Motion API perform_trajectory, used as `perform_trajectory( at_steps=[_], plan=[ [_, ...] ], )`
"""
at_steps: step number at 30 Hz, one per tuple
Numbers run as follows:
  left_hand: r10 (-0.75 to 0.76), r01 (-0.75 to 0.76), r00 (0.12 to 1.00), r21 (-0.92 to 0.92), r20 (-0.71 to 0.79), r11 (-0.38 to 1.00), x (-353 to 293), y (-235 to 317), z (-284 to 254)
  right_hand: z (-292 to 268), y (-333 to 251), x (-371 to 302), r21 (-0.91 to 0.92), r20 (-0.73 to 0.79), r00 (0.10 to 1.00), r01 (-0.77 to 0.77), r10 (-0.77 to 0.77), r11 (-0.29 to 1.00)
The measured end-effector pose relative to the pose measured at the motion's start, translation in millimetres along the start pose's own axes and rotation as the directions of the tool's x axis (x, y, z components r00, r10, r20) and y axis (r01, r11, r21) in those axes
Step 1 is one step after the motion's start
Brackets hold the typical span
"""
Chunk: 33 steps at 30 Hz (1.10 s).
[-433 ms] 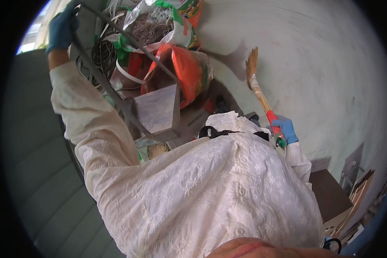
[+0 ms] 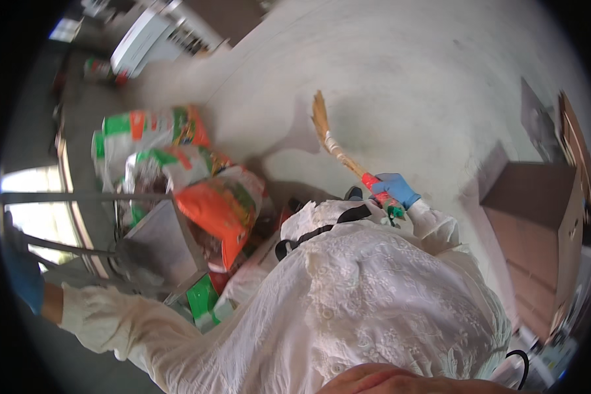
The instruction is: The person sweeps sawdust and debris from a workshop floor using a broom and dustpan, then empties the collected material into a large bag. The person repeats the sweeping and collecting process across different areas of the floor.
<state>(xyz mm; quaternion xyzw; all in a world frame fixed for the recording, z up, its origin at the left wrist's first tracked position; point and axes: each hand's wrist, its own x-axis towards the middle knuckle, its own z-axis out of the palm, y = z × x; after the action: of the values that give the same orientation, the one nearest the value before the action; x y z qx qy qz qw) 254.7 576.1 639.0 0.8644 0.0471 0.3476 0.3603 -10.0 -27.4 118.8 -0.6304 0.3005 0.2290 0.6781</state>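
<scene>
My right hand (image 2: 398, 189), in a blue glove, grips a short straw broom (image 2: 340, 155) by its red-wrapped handle. The bristles point away from me over the floor. At the far left, my left hand (image 2: 23, 279), also blue-gloved, is closed on the long bar handle of a grey metal dustpan (image 2: 167, 236); its fingers are partly lost in the dark rim. The pan hangs beside an orange sack (image 2: 226, 203), which lies among other bags.
White and green sacks (image 2: 154, 128) slump beyond the orange one. A brown cardboard box (image 2: 528, 230) stands at the right, with flat boards (image 2: 574, 141) behind it. Across the pale floor (image 2: 400, 79), a white boxy unit (image 2: 144, 43) sits at the far left.
The view has swung to the left, bringing the far white unit and the whole box into sight. My left hand with the dustpan now appears lower and farther left. The broom stays in my right hand.
</scene>
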Motion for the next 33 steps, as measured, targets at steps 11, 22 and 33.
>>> perform_trajectory(
  at_steps=[11, 22, 33],
  plan=[
    [0.176, 0.168, 0.722, -0.417, 0.669, 0.893, 4.8, 39.0, 323.9, 30.6, 70.7, -3.0, 0.66, -0.095, 0.934, -0.199, 0.343, 0.725],
    [0.173, 0.379, 0.096, -0.196, 0.98, 0.904, -142.2, 24.8, 756.4, 113.8, 75.2, 15.5, 0.831, -0.516, 0.611, 0.185, 0.601, 0.525],
    [0.473, 0.411, -0.27, -0.344, 0.838, 0.844, -350.3, 250.1, 877.5, 189.8, 27.0, 7.4, 0.449, -0.321, 0.503, 0.827, 0.802, -0.339]
  ],
)
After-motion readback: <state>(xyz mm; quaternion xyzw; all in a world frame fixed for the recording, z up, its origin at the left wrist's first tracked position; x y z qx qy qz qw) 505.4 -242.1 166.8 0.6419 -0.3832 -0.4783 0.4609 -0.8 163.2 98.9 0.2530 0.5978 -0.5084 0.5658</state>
